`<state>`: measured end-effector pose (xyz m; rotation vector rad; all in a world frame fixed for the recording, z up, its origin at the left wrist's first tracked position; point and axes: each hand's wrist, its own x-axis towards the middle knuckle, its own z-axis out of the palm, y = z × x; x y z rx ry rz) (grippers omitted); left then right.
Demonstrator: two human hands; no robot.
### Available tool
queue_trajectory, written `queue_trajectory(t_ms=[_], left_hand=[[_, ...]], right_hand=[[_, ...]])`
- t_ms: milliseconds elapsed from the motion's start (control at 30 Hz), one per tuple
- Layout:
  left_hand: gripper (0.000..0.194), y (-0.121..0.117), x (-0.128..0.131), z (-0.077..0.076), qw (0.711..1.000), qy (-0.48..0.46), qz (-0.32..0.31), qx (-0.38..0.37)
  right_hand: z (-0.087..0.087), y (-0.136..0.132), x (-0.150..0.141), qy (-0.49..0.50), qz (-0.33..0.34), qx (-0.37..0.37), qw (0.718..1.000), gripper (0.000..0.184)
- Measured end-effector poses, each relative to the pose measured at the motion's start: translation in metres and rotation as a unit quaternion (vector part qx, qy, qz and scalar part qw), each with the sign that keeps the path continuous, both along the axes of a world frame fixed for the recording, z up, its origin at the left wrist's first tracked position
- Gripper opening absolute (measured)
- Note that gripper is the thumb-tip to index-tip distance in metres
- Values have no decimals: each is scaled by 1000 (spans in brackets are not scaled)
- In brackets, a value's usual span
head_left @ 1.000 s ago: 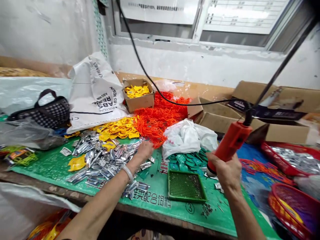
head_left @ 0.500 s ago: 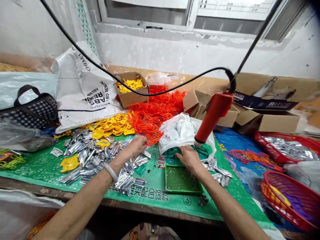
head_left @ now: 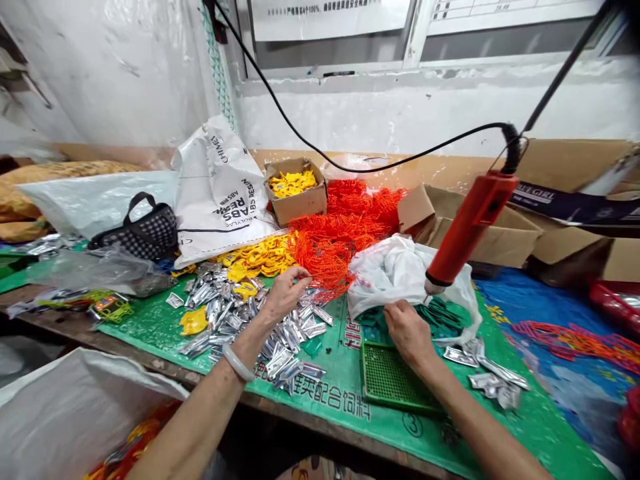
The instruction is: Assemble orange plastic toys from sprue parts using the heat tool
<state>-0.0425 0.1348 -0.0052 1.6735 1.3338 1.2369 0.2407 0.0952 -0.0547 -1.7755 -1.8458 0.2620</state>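
My left hand (head_left: 289,292), with a pale bangle (head_left: 239,364) on its wrist, hovers at the front edge of the tangled orange-red cords (head_left: 325,257). Its thumb and fingers are pinched together; what they hold is too small to make out. Below it lies a heap of shiny silver metal pieces (head_left: 280,333). My right hand (head_left: 407,328) is closed at the mouth of a white plastic bag (head_left: 390,267), where dark green pieces (head_left: 440,317) spill out. Anything in its fingers is hidden. Under that wrist sits a shallow green mesh tray (head_left: 395,380).
A red electric screwdriver (head_left: 470,230) hangs on a black cable just above my right hand. Yellow plastic parts (head_left: 265,257) lie behind the silver heap, with more in a cardboard box (head_left: 300,203). A large white sack (head_left: 215,200) stands at the back left.
My view has swung left, so things sit farther right. My left hand has lifted slightly off the cords. My right hand's fingers have drawn together at the green pieces.
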Motion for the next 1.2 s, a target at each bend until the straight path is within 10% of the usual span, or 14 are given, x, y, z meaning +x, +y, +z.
queue_trajectory(t_ms=[267, 433, 767, 933, 1200], left_hand=[[33, -72, 6, 14, 934, -333, -56, -118], [34, -116, 25, -5, 878, -448, -26, -164], [22, -188, 51, -32, 815, -501, -50, -288], [26, -203, 58, -29, 813, -452, -116, -348], [27, -219, 68, -33, 844, -451, -50, -286]], right_hand=[[31, -19, -26, 298, 37, 36, 953, 32], [35, -59, -69, 370, 86, 20, 925, 34], [-5, -121, -114, 259, 40, 113, 959, 25], [3, -135, -92, 163, 58, 105, 979, 28], [17, -177, -77, 84, 187, 7, 979, 49]])
